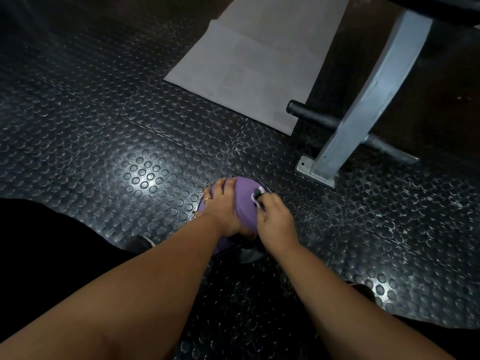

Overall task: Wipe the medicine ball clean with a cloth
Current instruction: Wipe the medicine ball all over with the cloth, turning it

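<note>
The right hand (pixel 275 219) has its fingers curled tight around a small white cloth (pixel 255 198), bunched so that only a scrap shows past the fingertips, and presses it against the medicine ball (pixel 245 201). Just across the ball from that grip, the left hand (pixel 223 203) lies on the ball's top with fingers spread and loosely following the curve, a ring on one finger; it grips nothing. The ball is purple, with a matte, finely textured skin, and sits on the floor under both hands.

The floor (pixel 117 131) around the grip is black rubber studded with round raised discs, scuffed pale beyond the cloth hand. Farther out past the cloth stands a grey metal frame leg (pixel 368 100) on a bolted base plate (pixel 315 174), crossed by a black bar (pixel 314 116). Beyond the ball lies a flat grey mat (pixel 246 61). The light is dim.
</note>
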{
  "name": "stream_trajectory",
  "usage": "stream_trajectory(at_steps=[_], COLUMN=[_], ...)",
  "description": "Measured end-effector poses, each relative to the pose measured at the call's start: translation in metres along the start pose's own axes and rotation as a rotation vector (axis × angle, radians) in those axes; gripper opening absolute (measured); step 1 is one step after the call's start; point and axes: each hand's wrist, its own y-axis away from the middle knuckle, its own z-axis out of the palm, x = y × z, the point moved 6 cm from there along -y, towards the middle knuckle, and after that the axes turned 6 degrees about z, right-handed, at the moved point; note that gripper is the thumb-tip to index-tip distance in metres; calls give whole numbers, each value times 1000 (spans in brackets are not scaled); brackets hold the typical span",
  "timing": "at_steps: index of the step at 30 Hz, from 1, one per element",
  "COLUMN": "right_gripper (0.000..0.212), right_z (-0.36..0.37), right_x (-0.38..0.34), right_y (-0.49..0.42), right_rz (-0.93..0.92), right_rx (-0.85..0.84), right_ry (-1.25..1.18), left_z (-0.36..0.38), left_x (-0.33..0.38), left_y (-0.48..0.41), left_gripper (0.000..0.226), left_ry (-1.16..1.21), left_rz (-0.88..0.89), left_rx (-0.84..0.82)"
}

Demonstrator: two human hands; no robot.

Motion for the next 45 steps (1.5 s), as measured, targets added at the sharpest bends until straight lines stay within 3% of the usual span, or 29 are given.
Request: stream_trajectory(at_steps=[5,11,15,19,24,29,37,45], right_gripper=[16,17,27,24,13,12,22,10], right_z=[4,5,4,1,6,10,1,4], right_x=[22,7,-11,-4,16,9,-7,10], right_y=[-54,-40,1,-13,-67,-75,1,-57], right_rz=[192,92,-90,21,205,151,-20,172], right_rx=[-84,-83,-56,-24,-113,-157,-91,-142], right_ry=[75,51,-5,-6,77,123,39,68], left_z=[4,-1,-1,0,3,-1,-4,3], left_x=[-3,-1,-3,1,-1,1,-1,-4], left_y=[4,-3,-10,-4,7,6,-1,13], left_gripper=[167,164,138,157,162,159,148,162], left_ry=[-9,1,19,18,-8,38,42,18], left_rz=[-2,-38,-15,-25,-21,-37,-12,16], left_rx=[-6,27,55,19,17,65,72,56])
